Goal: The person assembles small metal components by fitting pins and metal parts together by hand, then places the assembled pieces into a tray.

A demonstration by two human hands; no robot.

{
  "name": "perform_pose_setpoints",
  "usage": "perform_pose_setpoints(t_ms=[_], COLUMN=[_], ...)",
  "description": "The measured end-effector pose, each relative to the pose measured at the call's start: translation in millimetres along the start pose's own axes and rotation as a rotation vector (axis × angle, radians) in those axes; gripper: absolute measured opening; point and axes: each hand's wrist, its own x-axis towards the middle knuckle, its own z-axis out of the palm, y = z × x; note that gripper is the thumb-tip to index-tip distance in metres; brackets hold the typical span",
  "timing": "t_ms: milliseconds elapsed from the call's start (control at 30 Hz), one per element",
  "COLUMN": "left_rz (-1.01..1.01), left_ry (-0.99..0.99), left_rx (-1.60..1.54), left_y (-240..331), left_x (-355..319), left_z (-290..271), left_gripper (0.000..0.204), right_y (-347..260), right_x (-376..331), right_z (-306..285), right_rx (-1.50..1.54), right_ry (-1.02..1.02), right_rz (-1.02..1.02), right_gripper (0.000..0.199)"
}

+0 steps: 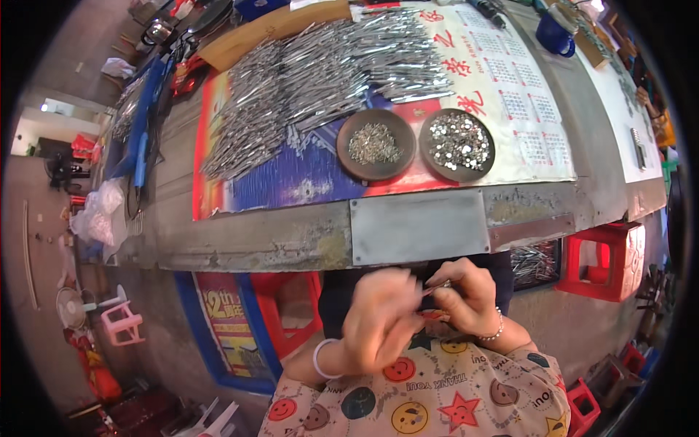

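Just below the near edge of the desk [291, 240], over a patterned garment [409, 417], both hands meet at a small thin piece [435, 288]. Main risk, my guess: the piece slips and drops into the garment's folds or to the floor, since the grip looks tiny and nothing solid shows directly under it. Fingers also hide much of it, so misalignment could go unnoticed.

Pose: right hand [470, 295] pinches the piece between thumb and forefinger, other fingers curled, bracelet [499, 325] on the wrist. Left hand [380, 320] is just beside it, back raised, fingers bent and blurred; cannot tell if it grips anything. Both forearms rise from the lower edge, wrists bent inward. Out on the desk: slim metal strips [324, 69] in piles, two round bowls [375, 174] of small metal parts.
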Motion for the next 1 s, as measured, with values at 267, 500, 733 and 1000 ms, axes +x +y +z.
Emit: perform_pose_setpoints(t_ms=[267, 500, 733, 1000], left_rz=[-0.277, -0.456, -0.51, -0.5], left_ry=[-0.236, -0.18, -0.07, -0.29], left_rx=[-0.258, -0.499, -0.617, -0.423], left_y=[-16.8, -18.9, -14.5, -23.1], left_x=[6.9, -12.2, -25.0, -8.6], left_z=[27.7, 41.3, 53.3, 26.3], left_gripper=[0.042, 0.032, 0.028, 0.029], right_y=[0.2, 10.4, 18.3, 23.5], right_x=[4.9, 3.6, -0.7, -6.2], right_z=[-1.6, -2.7, 4.4, -17.6], right_rx=[0.048, 0.051, -0.433, 0.207], right_ry=[0.102, 0.116, 0.228, -0.169], right_rz=[0.116, 0.131, -0.251, 0.107], right_gripper=[0.009, 0.013, 0.014, 0.044])
